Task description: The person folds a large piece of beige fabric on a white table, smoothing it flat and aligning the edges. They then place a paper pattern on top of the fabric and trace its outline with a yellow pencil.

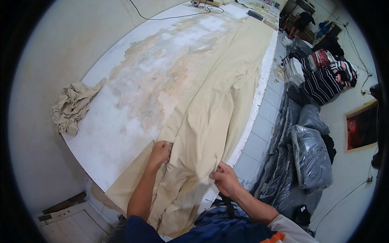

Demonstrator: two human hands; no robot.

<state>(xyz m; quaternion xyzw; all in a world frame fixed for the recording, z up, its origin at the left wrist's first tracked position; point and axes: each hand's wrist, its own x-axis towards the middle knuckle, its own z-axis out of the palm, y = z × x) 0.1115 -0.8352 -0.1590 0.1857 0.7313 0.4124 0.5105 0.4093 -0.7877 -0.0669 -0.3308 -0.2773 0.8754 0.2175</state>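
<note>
A long strip of beige cloth (219, 101) lies along the right side of a white worktable (113, 133), running from the near end to the far end. My left hand (160, 153) presses down on the cloth near its left edge at the near end, fingers bent into a fold. My right hand (225, 178) pinches the cloth's right side close to the table's edge. Between the two hands the cloth is bunched and wrinkled, and its near end hangs over the table toward me.
A crumpled beige rag (72, 106) sits at the table's left edge. The tabletop has worn, peeling patches (162, 77). A black cable (170, 17) and small tools lie at the far end. Grey plastic-wrapped bundles (310, 154) and stacked striped garments (324, 75) fill the tiled floor on the right.
</note>
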